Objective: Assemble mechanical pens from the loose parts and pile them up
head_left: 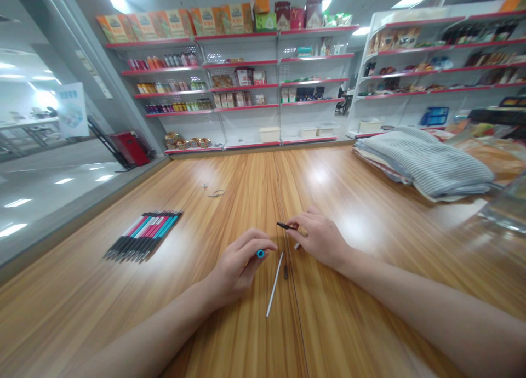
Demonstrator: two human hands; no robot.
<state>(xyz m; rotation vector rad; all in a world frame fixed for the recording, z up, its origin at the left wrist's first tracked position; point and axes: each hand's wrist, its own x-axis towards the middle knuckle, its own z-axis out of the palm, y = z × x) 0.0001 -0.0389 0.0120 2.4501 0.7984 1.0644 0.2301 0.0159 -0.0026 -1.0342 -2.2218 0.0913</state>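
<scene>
My left hand point(236, 265) is closed around a blue pen barrel point(260, 253), whose round open end faces me. Between the thumb and fingers of my right hand point(320, 238) is a slim black pen part point(283, 225), pointing left. On the table between my hands lies a thin white pen refill point(274, 285). Just right of it, along the table seam, is a small dark piece point(286, 273). A short whitish piece point(297, 246) shows beneath my right fingers, partly covered by them.
A row of pens point(143, 235) in pink, blue and white with black grips lies to the left. Farther back are a thin wire loop point(216, 193) and a tiny metal bit point(204, 186). Folded striped cloth point(435, 161) and a clear container point(507, 205) sit on the right.
</scene>
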